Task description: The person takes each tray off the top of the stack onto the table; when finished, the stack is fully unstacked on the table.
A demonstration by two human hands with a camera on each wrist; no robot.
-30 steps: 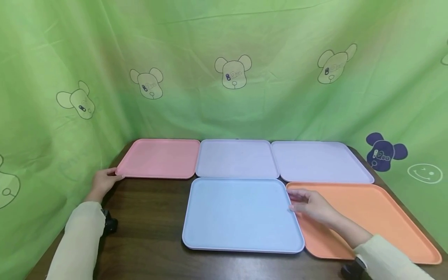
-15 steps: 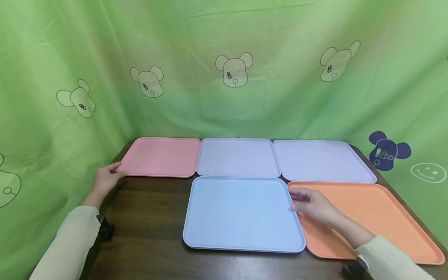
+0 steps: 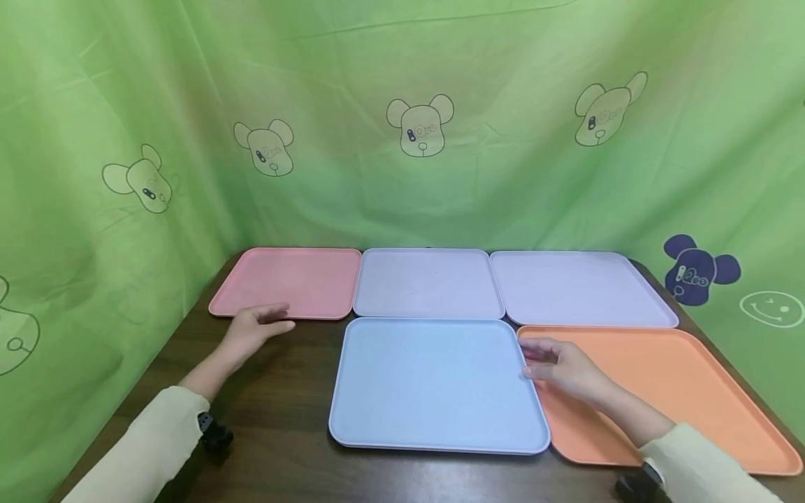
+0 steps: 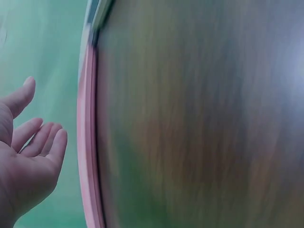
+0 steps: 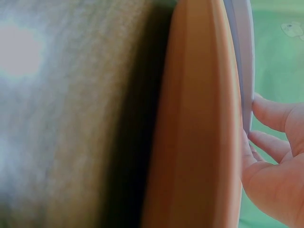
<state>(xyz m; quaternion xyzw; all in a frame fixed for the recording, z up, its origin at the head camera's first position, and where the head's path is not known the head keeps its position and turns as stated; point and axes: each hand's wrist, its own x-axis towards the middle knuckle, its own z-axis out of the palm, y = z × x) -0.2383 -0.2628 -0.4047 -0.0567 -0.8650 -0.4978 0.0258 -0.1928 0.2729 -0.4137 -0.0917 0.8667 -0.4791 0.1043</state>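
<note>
A light blue tray [image 3: 440, 384] lies on the brown table in the middle front, its double rim looking like more than one tray stacked. My right hand [image 3: 562, 367] touches its right rim with fingertips and thumb, above the left part of the orange tray [image 3: 679, 398]. In the right wrist view the thumb and fingers meet the pale rim [image 5: 245, 57] with fairly straight fingers. My left hand [image 3: 251, 335] hovers, loosely spread and holding nothing, near the front edge of the pink tray [image 3: 289, 279]. The left wrist view shows its fingers [image 4: 57, 147] apart from the pink rim.
Two lavender trays [image 3: 428, 279] continue the back row to the right of the pink one. Brown wooden tabletop [image 3: 270, 419] shows at the front left. A green cloth [image 3: 339, 140] with bear drawings encloses the table behind and at the sides.
My left hand has let go of the pink tray's left front corner and moved right along its front edge. The right hand has stayed at the blue tray's rim.
</note>
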